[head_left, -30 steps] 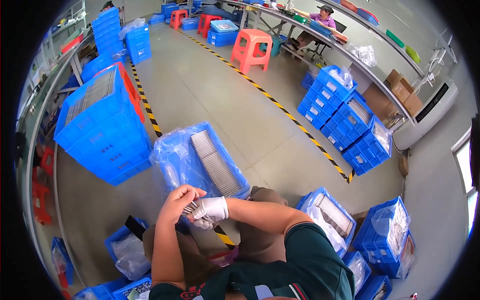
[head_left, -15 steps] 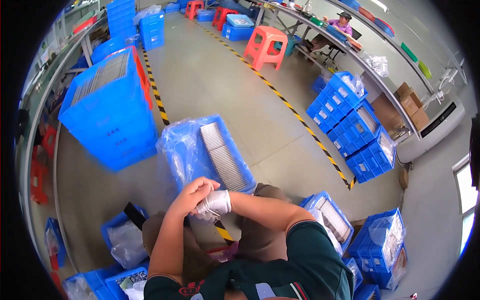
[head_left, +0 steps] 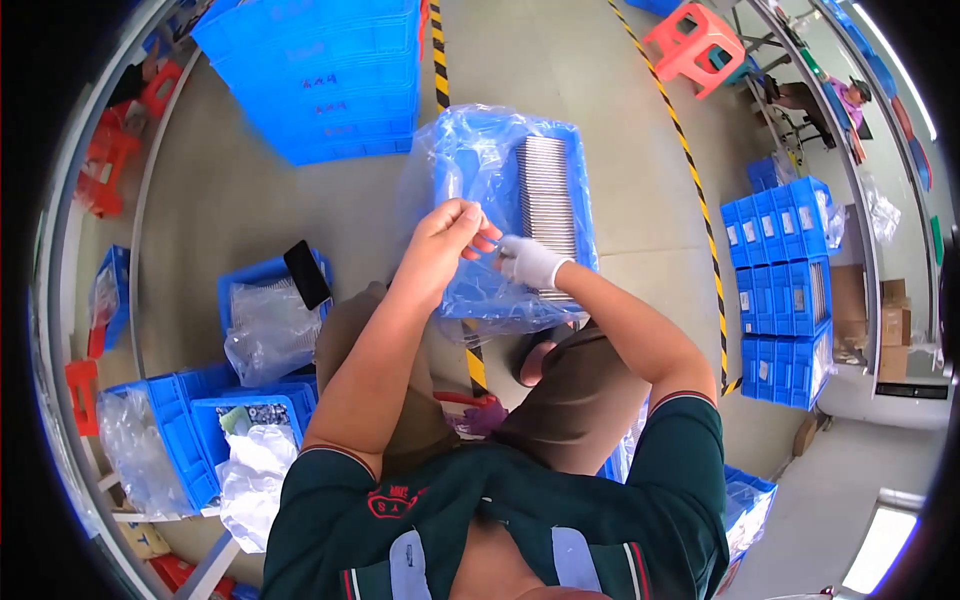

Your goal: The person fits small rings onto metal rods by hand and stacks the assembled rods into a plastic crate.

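The left hand (head_left: 447, 243) and gloved right hand (head_left: 528, 262) have curled fingers, any grip impossible to tell; beyond them 1 row of metal rods (head_left: 547, 190) lines the blue bin (head_left: 581, 185), while plastic liner (head_left: 478, 150) beyond the left fingers suggests an unfilled side.

This looks like a factory workshop, shown by the stacked blue crates (head_left: 330, 85) at upper left, the black-and-yellow marking tape (head_left: 440, 65) at upper centre, the open crate (head_left: 582, 185) of closely ranked metal parts (head_left: 547, 195) mid-frame, and a seated co-worker (head_left: 856, 102) at upper right.
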`<action>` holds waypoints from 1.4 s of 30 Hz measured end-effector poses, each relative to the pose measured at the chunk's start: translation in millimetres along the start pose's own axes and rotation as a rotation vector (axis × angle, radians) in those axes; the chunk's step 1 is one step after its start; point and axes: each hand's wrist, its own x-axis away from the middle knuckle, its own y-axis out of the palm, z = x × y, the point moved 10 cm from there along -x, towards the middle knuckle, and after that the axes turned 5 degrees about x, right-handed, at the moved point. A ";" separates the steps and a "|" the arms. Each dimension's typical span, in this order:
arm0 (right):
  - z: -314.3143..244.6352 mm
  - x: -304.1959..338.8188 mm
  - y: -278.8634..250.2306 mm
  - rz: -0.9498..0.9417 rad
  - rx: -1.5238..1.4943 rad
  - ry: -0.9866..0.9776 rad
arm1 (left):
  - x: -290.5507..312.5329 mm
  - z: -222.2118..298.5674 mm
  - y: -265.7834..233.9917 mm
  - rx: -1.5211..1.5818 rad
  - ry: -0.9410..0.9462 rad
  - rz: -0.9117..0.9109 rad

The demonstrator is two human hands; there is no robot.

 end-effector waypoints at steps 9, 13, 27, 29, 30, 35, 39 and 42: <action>45.6 -63.5 -114.1 0.766 0.380 -0.154 | 5.6 -0.9 3.6 0.007 -0.034 0.010; 69.9 -70.0 -127.8 0.888 0.584 -0.087 | 7.1 0.5 6.2 0.025 -0.064 0.003; 72.7 -58.4 -111.3 0.886 0.593 -0.129 | 12.0 3.6 0.6 0.088 -0.088 -0.009; 75.5 -58.4 -105.7 0.820 0.659 -0.100 | 11.4 4.2 2.3 0.088 -0.091 -0.013; 76.1 -56.3 -106.3 0.821 0.663 -0.100 | 11.2 4.0 3.0 0.085 -0.098 -0.014; 62.8 -47.2 -100.1 0.830 0.736 -0.090 | 13.3 6.3 0.8 0.085 -0.099 -0.006; 78.8 -47.1 -100.6 0.903 0.689 -0.050 | 12.2 4.7 2.7 0.107 -0.099 -0.017; 83.5 -53.7 -98.5 0.894 0.728 0.002 | 12.7 3.8 2.8 0.104 -0.117 -0.009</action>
